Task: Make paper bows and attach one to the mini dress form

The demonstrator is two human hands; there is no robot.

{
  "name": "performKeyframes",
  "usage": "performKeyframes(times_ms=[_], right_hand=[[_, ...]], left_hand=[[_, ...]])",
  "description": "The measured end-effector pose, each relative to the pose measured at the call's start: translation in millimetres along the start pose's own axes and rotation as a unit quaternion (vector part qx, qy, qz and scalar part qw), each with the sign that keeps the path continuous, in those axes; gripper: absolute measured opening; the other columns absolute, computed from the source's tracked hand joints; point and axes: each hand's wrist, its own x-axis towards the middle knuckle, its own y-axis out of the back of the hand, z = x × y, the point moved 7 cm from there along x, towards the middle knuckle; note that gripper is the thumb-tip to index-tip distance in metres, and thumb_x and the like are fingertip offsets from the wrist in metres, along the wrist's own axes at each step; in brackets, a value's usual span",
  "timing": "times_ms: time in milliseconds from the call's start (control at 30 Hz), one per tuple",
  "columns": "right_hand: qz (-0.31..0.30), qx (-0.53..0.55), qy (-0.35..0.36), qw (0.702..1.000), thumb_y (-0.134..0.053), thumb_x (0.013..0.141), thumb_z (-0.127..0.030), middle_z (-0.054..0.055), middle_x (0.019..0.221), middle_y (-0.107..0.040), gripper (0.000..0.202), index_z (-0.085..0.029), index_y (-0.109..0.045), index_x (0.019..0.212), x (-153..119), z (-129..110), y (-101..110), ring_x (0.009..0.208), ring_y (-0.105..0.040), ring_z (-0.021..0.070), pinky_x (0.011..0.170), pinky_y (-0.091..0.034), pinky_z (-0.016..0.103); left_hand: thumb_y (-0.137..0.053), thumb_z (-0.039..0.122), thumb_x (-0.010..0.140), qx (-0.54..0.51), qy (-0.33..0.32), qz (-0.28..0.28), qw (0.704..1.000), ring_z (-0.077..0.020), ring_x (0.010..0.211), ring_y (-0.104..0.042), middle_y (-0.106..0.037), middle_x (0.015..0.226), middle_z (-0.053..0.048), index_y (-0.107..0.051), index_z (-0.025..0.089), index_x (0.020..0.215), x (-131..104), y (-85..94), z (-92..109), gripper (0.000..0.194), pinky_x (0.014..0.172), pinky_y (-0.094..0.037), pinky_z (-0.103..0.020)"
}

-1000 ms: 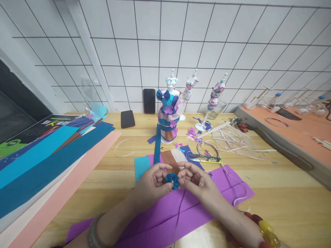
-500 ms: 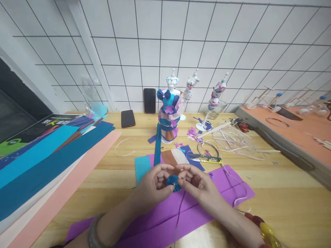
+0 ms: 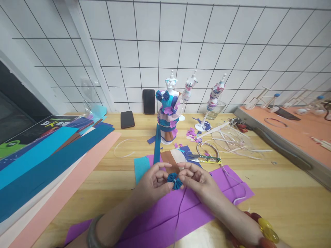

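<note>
A small pleated teal paper bow (image 3: 175, 181), pale at its middle, is pinched between both hands. On its left side, my left hand (image 3: 155, 182) grips the edge with thumb and fingers. My right hand (image 3: 198, 177) holds the opposite edge the same way, index finger raised. Purple paper (image 3: 165, 213) lies flat beneath the hands, with a thin cord (image 3: 179, 215) running down over it. Beyond them stands a small mannequin (image 3: 168, 119) dressed in coloured paper, with a similar dark blue bow (image 3: 162, 96) at its shoulder.
Scissors (image 3: 207, 158) lie beside a wire coil (image 3: 207, 150) and paper scraps. Two slim mannequins (image 3: 216, 94) stand behind. Long paper strips (image 3: 59, 165) cover the left side. Two phones (image 3: 127, 119) are near the wall; an orange-topped tray (image 3: 297, 127) stands right.
The bow has turned slightly in my fingers, so its two fans now show apart, where it looked rounder before. Both hands stay in nearly the same place.
</note>
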Motion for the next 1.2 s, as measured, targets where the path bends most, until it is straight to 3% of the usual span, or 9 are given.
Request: performKeyframes(times_ms=[233, 333, 433, 567, 700, 833, 967, 1200], right_hand=[[0.01, 0.042, -0.004, 0.999, -0.069, 0.069, -0.026, -0.003, 0.067, -0.058, 0.035, -0.016, -0.053, 0.098, 1.1, 4.0, 4.8, 0.053, -0.056, 0.0084, 0.055, -0.042, 0.022], [0.015, 0.067, -0.011, 0.998, -0.069, 0.069, -0.025, -0.002, 0.068, -0.058, 0.033, -0.017, -0.055, 0.098, 0.0, 4.9, 4.9, 0.054, -0.056, 0.0082, 0.055, -0.042, 0.021], [0.013, 0.104, -0.04, 0.994, -0.07, 0.068, -0.024, -0.003, 0.068, -0.058, 0.032, -0.017, -0.056, 0.097, -2.5, 6.8, 1.8, 0.054, -0.057, 0.0079, 0.054, -0.044, 0.021], [-0.009, 0.129, -0.065, 0.989, -0.071, 0.066, -0.023, -0.003, 0.065, -0.058, 0.032, -0.015, -0.057, 0.093, -4.2, 6.7, -6.3, 0.05, -0.057, 0.0075, 0.053, -0.045, 0.02], [-0.036, 0.075, -0.052, 0.995, -0.068, 0.069, -0.029, 0.0, 0.063, -0.061, 0.031, -0.015, -0.056, 0.093, -2.4, 5.2, -10.7, 0.051, -0.058, 0.0094, 0.053, -0.045, 0.022], [-0.012, -0.025, 0.01, 1.0, -0.062, 0.074, -0.032, 0.002, 0.072, -0.062, 0.025, -0.017, -0.057, 0.094, -3.3, -5.4, -6.1, 0.064, -0.059, 0.0117, 0.062, -0.046, 0.024], [-0.002, -0.107, 0.034, 0.994, -0.06, 0.076, -0.03, 0.002, 0.081, -0.059, 0.023, -0.021, -0.059, 0.096, -9.5, -13.0, -8.7, 0.077, -0.055, 0.014, 0.072, -0.043, 0.027], [0.024, -0.124, 0.05, 0.991, -0.063, 0.072, -0.034, 0.003, 0.074, -0.062, 0.021, -0.019, -0.062, 0.086, -7.8, -6.6, -11.8, 0.066, -0.054, 0.0146, 0.062, -0.043, 0.026]], left_hand=[[-0.051, 0.017, 0.076, 0.006, 0.028, 0.026, 0.999, -0.015, 0.073, -0.058, -0.061, 0.077, -0.002, -0.043, 0.017, 0.105, 0.7, 2.4, -6.0, 0.03, 0.07, -0.043, -0.03], [-0.052, 0.012, 0.072, 0.091, -0.023, 0.031, 0.995, -0.017, 0.082, -0.058, -0.06, 0.089, -0.005, -0.045, 0.019, 0.106, 0.2, 3.7, -2.1, 0.035, 0.074, -0.043, -0.031], [-0.052, 0.005, 0.068, 0.218, -0.094, 0.041, 0.971, -0.0177, 0.091, -0.054, -0.056, 0.102, -0.006, -0.051, 0.021, 0.105, -2.6, 3.6, 7.2, 0.039, 0.08, -0.042, -0.031], [-0.053, 0.004, 0.068, 0.265, -0.155, 0.029, 0.951, -0.0174, 0.091, -0.053, -0.058, 0.092, -0.005, -0.059, 0.019, 0.088, -5.9, -1.0, 17.9, 0.026, 0.081, -0.041, -0.03], [-0.056, 0.017, 0.073, 0.212, -0.072, 0.043, 0.974, -0.0172, 0.078, -0.057, -0.063, 0.081, -0.005, -0.061, 0.017, 0.081, -2.3, 4.6, 7.0, 0.009, 0.072, -0.044, -0.03], [-0.061, 0.024, 0.071, 0.073, 0.014, 0.034, 0.997, -0.0166, 0.074, -0.06, -0.066, 0.078, -0.005, -0.059, 0.015, 0.078, 0.8, 6.2, -5.1, 0.012, 0.07, -0.044, -0.03], [-0.065, 0.024, 0.067, 0.036, 0.029, 0.038, 0.998, -0.0128, 0.064, -0.056, -0.063, 0.066, -0.001, -0.059, 0.013, 0.071, 2.5, 6.8, -4.7, 0.013, 0.063, -0.042, -0.025], [-0.067, 0.025, 0.064, 0.041, 0.038, 0.039, 0.998, -0.0132, 0.064, -0.056, -0.063, 0.065, -0.001, -0.062, 0.014, 0.068, 2.6, 4.1, -7.2, 0.012, 0.063, -0.041, -0.024]])
